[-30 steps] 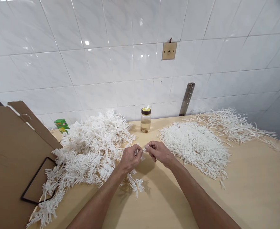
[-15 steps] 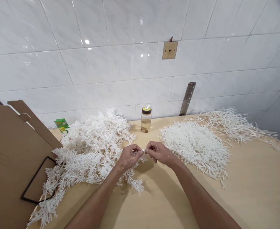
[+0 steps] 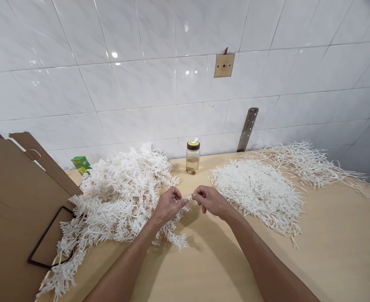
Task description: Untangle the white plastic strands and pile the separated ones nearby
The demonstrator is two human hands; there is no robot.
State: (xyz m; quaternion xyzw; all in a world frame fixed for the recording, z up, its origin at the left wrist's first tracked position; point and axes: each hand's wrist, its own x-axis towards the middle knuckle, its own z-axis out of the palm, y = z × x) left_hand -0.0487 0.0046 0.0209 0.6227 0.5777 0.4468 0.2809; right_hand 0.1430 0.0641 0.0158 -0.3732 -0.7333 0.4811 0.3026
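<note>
My left hand [image 3: 171, 204] and my right hand [image 3: 209, 200] meet near the middle of the wooden table [image 3: 210, 260], fingertips almost touching. Both pinch a small white strand piece [image 3: 188, 197] that spans the narrow gap between them. To the left and under my left hand spreads a large tangled heap of tufted white strands [image 3: 124, 188]. Right of my right hand lies a pile of short, loose white strands [image 3: 257, 191]. Behind it, a thinner scatter of longer white strands [image 3: 310, 163] reaches toward the right edge.
A lidded jar with clear liquid [image 3: 192, 157] stands behind my hands near the tiled wall [image 3: 159, 84]. At the left are a cardboard box [image 3: 17, 209], a black wire frame [image 3: 43, 243] and a green box [image 3: 81, 164]. A metal bracket [image 3: 247, 129] is on the wall.
My left hand has drawn slightly left, widening the gap between my fingertips, so more of the white piece shows. The strands hanging below my left hand have shifted up a little.
</note>
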